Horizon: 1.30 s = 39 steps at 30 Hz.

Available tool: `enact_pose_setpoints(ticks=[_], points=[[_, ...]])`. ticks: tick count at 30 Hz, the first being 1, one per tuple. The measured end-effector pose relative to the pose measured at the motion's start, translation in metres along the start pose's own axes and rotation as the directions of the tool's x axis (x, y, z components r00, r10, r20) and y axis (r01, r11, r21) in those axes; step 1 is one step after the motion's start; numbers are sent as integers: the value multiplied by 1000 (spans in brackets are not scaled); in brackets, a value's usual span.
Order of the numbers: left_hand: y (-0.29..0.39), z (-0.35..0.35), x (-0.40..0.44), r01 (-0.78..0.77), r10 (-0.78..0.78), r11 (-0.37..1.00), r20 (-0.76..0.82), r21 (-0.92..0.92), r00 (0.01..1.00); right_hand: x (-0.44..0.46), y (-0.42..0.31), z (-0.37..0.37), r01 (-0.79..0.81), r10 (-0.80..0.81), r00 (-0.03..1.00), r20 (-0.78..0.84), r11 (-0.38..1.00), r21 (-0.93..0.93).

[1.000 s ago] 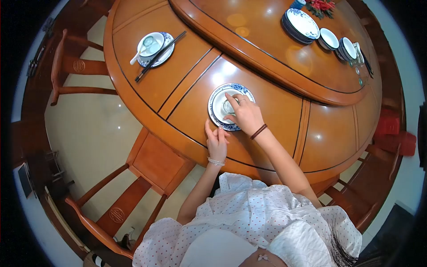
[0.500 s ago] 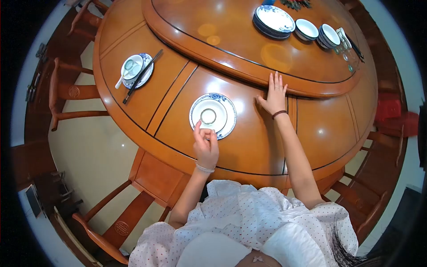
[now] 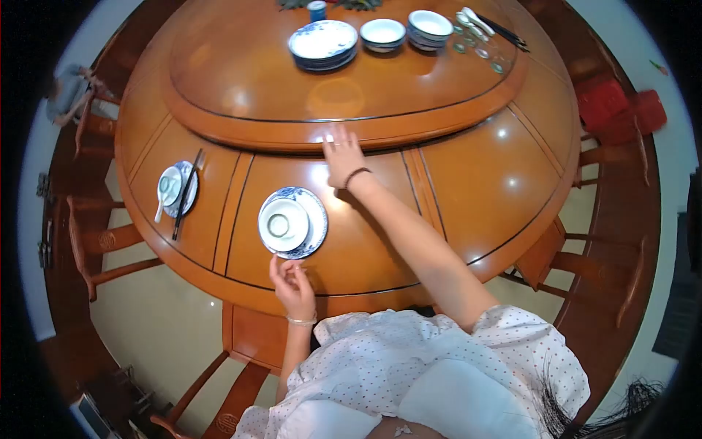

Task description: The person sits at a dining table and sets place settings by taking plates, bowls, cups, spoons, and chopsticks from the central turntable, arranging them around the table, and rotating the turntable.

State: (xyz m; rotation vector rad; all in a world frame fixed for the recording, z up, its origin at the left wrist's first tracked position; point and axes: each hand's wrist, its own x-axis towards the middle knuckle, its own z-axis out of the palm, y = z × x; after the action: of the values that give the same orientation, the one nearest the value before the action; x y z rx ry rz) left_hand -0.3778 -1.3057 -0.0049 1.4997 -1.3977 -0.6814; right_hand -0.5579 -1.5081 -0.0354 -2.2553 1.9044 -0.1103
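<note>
My right hand (image 3: 342, 157) lies with fingers spread on the rim of the wooden turntable (image 3: 256, 130). Nearer me, my left hand (image 3: 294, 289) is empty, its fingers loosely bent and apart, by the near edge of a blue-patterned plate (image 3: 316, 227). On that plate sits a white bowl (image 3: 294, 240) with a small clear glass cup (image 3: 278, 225) inside. The turntable carries a stack of plates (image 3: 322, 42), two stacks of bowls, the nearer one (image 3: 382, 33) beside the taller one (image 3: 430, 26), white spoons (image 3: 474, 23), black chopsticks (image 3: 504, 31) and several small glasses (image 3: 482, 53).
To the left stands another place setting (image 3: 172, 186) with black chopsticks (image 3: 188, 194). A blue cup (image 3: 316, 10) and greenery are at the turntable's middle. Wooden chairs (image 3: 110, 239) surround the table. Red stools (image 3: 621, 110) stand at right; a person (image 3: 73, 94) is at far left.
The turntable has turned, bringing its dish stacks leftward, and my right hand has moved left with its rim. My left hand has drawn back slightly from the bowl. The view has shifted.
</note>
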Motion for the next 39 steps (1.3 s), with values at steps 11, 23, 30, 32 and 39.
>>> enact_pose_setpoints(ticks=[11, 23, 30, 32, 39], points=[[24, 37, -34, -17, 16, 999, 10, 35, 1000, -1, 13, 1, 330, 89, 931, -353, 199, 923], [118, 240, 15, -362, 322, 931, 377, 40, 869, -130, 303, 3, -151, 636, 694, -336, 586, 796], [188, 356, 24, -414, 449, 892, 452, -180, 771, -108, 405, -24, -162, 529, 606, -595, 814, 558], [193, 377, 27, -421, 441, 893, 489, -158, 753, -100, 431, -32, -198, 536, 586, -607, 822, 534], [216, 483, 87, -630, 566, 776, 473, -30, 675, -64, 487, -47, -192, 468, 611, -638, 870, 454]])
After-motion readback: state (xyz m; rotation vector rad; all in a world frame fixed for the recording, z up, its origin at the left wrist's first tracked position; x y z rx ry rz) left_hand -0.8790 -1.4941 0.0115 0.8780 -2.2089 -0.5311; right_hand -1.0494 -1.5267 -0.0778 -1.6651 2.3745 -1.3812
